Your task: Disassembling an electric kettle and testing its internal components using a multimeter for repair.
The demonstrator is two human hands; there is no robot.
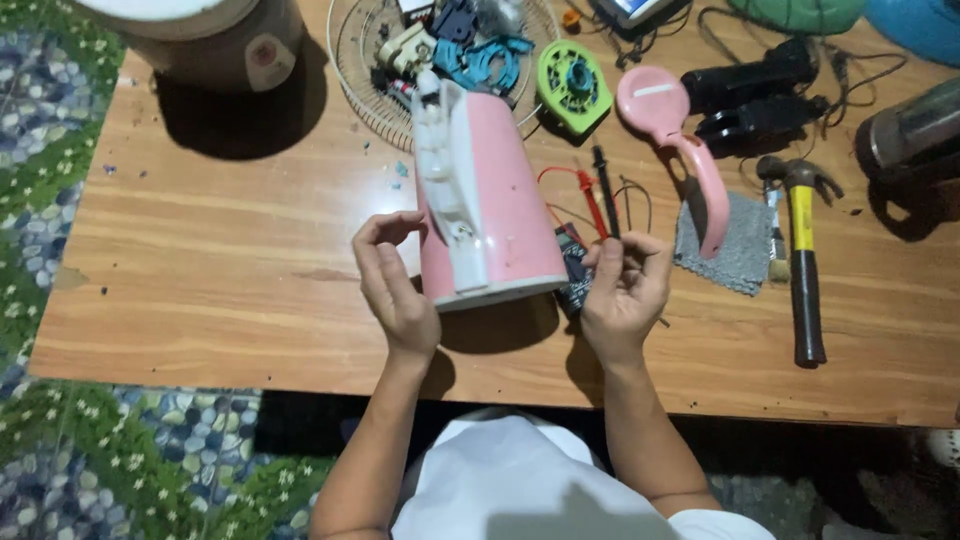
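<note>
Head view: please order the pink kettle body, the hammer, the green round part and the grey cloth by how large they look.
1. Pink kettle body, clearly the largest, though it rises nearer the camera.
2. Hammer.
3. Grey cloth and green round part look alike; no ranking.

- The left hand (395, 285) is bare, with no ring, watch or glove, and its forearm is uncovered up to the elbow.
- The right hand (625, 290) is likewise bare and unadorned.
- A plain white short-sleeved cotton shirt (500, 490) sits at six o'clock, its sleeve edge showing at five o'clock.
</note>
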